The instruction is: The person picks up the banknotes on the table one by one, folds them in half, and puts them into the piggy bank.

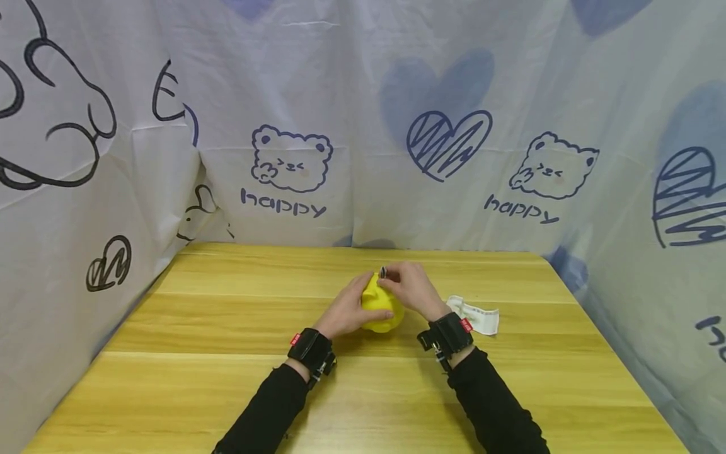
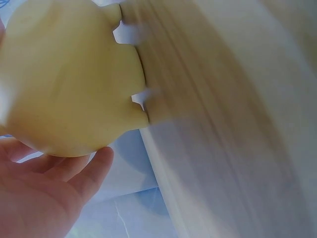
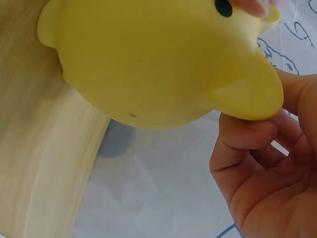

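A glossy yellow animal figurine (image 1: 381,318), rounded like a piggy bank, stands on the wooden table. Its stubby feet (image 2: 136,69) meet the tabletop in the left wrist view. From the left side my left hand (image 1: 347,309) grips the body, thumb across the near face and fingers behind. A black eye (image 3: 224,7) shows close to that thumb. My right hand (image 1: 413,287) is at the top far side, its curled fingers beside a protruding ear (image 3: 252,91). At those fingertips is a small silvery-dark thing (image 1: 383,272), pinched; I cannot tell its kind.
A crumpled white paper-like strip (image 1: 479,317) lies on the table (image 1: 227,378) just right of my right wrist. Printed white cloth (image 1: 368,189) hangs along the back and both sides of the table. Black camera bands (image 1: 314,353) are strapped on both wrists.
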A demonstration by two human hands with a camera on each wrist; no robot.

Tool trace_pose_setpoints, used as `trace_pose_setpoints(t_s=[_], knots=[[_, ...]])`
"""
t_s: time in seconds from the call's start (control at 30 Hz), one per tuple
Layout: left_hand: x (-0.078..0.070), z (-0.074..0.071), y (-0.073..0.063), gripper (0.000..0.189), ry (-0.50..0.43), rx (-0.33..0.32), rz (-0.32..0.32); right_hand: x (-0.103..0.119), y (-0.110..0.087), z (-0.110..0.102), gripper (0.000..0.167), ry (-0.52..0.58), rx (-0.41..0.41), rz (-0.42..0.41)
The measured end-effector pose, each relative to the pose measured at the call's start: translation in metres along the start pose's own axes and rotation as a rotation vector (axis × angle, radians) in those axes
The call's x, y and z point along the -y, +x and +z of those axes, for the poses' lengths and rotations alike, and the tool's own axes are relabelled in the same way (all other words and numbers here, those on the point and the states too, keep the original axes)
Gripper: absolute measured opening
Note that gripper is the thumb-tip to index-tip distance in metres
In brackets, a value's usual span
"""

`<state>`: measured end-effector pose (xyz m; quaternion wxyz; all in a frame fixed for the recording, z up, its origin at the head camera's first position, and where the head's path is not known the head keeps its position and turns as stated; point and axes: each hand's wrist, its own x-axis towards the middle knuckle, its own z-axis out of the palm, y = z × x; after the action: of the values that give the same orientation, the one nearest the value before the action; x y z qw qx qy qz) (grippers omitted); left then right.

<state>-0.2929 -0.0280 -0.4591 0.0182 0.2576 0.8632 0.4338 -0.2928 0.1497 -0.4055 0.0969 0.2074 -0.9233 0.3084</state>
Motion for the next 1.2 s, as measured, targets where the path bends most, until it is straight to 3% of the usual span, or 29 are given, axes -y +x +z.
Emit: trace_pose_setpoints(t_s=[0.27, 0.57, 0.77, 1.2], knots=[[-0.0001, -0.0001, 0.0003, 0.089, -0.011, -0.002, 0.0, -0.0015, -0.0001, -0.0004, 0.013, 0.068, 0.012, 0.044], [0.0005, -0.0006, 0.0002, 0.09, -0.016, -0.001, 0.0, -0.0025, -0.0009, -0.0001, 0.041, 0.197, -0.02, 0.128], [-0.0002, -0.0002, 0.0011, 0.088, -0.004, 0.0, 0.007, -0.005, -0.0011, -0.0011, 0.038, 0.227, -0.041, 0.137], [-0.0009, 0.001, 0.0007, 0.09, -0.01, 0.004, -0.027, -0.0053, -0.0025, -0.0037, 0.035, 0.225, -0.003, 0.132]])
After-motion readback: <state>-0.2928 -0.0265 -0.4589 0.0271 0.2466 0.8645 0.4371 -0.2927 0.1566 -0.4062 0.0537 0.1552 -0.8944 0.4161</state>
